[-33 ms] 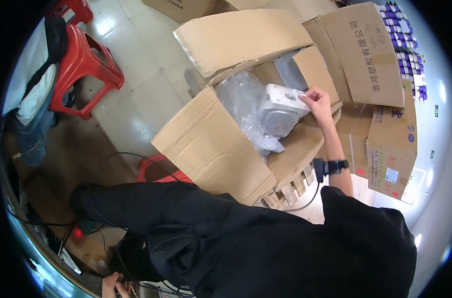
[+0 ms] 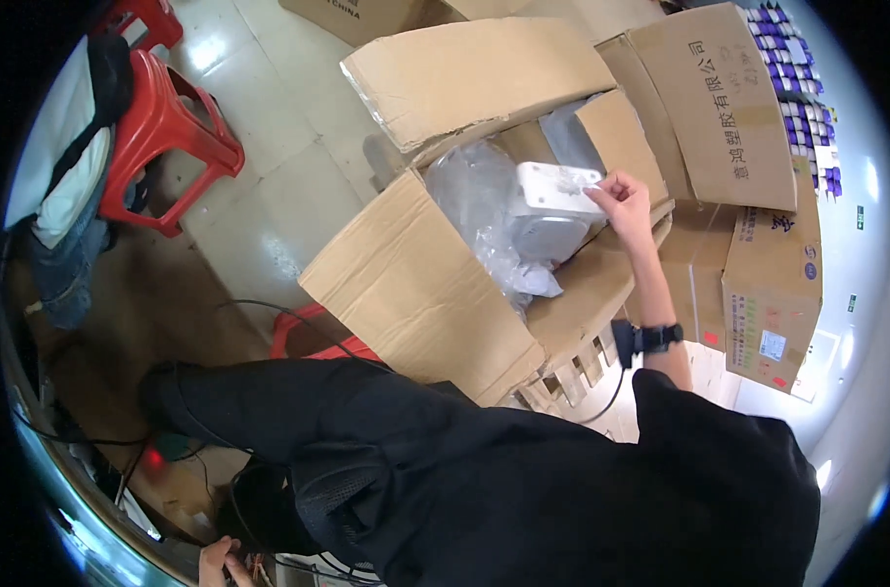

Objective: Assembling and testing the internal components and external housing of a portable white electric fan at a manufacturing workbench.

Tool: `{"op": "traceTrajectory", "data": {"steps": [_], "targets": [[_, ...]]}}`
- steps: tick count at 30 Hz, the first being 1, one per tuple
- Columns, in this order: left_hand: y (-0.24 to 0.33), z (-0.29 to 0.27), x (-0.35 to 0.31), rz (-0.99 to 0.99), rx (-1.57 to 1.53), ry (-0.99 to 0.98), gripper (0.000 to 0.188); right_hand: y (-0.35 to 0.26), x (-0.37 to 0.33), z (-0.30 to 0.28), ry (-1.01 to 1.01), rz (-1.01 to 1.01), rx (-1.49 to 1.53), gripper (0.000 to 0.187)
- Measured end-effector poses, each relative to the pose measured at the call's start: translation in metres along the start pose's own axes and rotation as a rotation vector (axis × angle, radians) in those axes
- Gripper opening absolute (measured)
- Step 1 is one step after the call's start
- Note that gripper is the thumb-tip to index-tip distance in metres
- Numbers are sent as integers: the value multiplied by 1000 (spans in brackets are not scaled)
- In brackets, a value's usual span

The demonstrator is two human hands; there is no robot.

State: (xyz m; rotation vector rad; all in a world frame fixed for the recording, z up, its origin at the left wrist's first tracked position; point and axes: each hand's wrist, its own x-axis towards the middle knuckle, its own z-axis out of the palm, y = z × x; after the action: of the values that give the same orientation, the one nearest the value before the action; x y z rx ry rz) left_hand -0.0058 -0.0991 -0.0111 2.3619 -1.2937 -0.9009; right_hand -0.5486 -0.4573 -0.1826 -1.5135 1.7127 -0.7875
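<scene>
My right hand reaches into an open cardboard box, thumb and fingers pinching one end of a flat white plastic part with rounded corners and small corner marks. Just below that part is a rounded pale grey piece; whether the two are joined I cannot tell. Clear plastic bags lie crumpled beside them inside the box. At the lower left edge, my left hand shows only in part, its fingers curled near thin wires; what it holds is hidden.
The box rests by a wooden pallet. More cartons stand to the right. A red plastic stool and a seated person's jeans are at the left. Black cables run across my lap area.
The white part has tilted in my right hand, showing a flatter, smoother face. The ribbed round grille below it no longer shows. My left hand is still.
</scene>
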Motion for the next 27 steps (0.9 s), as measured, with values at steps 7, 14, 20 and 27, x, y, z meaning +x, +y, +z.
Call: {"op": "traceTrajectory", "data": {"steps": [7,14,20,27], "targets": [[-8,-1,5,159,41,-24,20,-2,-31,57,-686,-257,-654,13],[-12,-3,2,128,-2,-32,21,-18,-29,79,-303,-144,-654,47],[-19,-3,4,165,-36,-51,20,41,41,61,182,-527,-391,24],[-24,-3,-3,123,-27,-27,20,-47,29,22,425,-233,-368,22]]}}
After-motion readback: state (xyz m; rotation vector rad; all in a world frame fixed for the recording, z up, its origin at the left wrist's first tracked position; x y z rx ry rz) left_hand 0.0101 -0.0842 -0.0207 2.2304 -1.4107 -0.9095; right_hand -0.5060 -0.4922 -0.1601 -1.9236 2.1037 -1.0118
